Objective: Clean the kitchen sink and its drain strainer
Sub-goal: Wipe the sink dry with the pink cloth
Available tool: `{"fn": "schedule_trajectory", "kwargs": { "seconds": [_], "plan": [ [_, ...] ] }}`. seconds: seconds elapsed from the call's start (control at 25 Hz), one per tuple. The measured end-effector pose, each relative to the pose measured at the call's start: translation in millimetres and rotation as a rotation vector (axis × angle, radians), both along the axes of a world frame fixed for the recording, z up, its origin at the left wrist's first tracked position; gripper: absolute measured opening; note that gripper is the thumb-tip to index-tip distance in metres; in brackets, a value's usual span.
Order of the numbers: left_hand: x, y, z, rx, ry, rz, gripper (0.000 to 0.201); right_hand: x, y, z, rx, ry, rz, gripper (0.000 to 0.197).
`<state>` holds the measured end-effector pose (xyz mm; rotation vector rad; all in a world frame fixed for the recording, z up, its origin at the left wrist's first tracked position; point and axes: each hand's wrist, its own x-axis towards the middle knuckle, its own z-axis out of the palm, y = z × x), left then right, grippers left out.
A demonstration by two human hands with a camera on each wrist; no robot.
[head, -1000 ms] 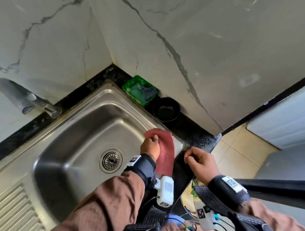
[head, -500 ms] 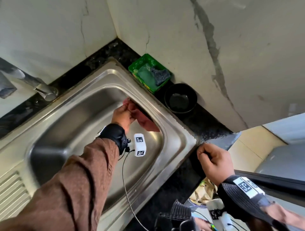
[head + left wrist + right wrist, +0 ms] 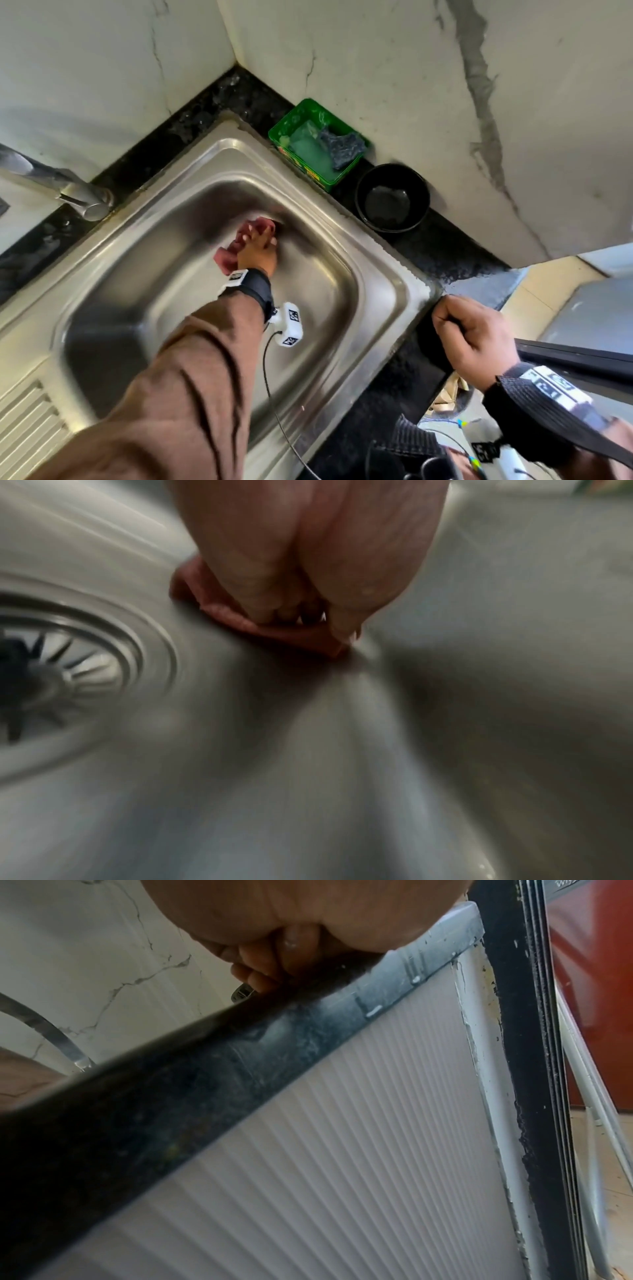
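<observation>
The steel sink (image 3: 387, 270) fills the head view. Down in its basin, near the far wall, my left hand (image 3: 258, 245) holds a crumpled red cloth (image 3: 226, 257) against the metal. In the blurred left wrist view my left hand (image 3: 298, 610) has its fingers curled over the cloth (image 3: 291, 634), and the drain strainer (image 3: 51, 674) lies just to the left. My sleeve hides the strainer in the head view. A fist is all my right hand (image 3: 462, 329) makes, resting on the black counter edge (image 3: 240, 1047) right of the sink and holding nothing.
A green tub (image 3: 291, 118) with a dark scouring pad and a black bowl (image 3: 392, 198) stand on the counter behind the sink's right corner. The tap (image 3: 68, 192) juts in at the left. Ribbed drainboard (image 3: 24, 428) lies at the lower left. Marble walls close the corner.
My left hand has carried the red cloth from the sink's right rim down into the basin and across toward the far wall. The right hand has stayed at the counter edge.
</observation>
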<state>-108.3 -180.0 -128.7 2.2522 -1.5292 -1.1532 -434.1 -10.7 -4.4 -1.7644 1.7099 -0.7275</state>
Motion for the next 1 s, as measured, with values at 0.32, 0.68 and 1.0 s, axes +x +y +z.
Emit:
{"fn": "schedule_trajectory", "kwargs": {
  "seconds": [0.32, 0.68, 1.0],
  "plan": [
    [-58, 18, 10, 0.157, 0.414, 0.371, 0.037, 5, 2, 3, -0.011, 0.032, -0.010, 0.011],
    [-98, 74, 70, 0.726, 0.414, -0.132, 0.023, 0, -2, -1, -0.001, 0.071, 0.037, 0.013],
    [-46, 103, 135, 0.633, 0.268, -0.459, 0.019, -1, -1, 4, -0.032, -0.007, 0.050, 0.013]
  ]
}}
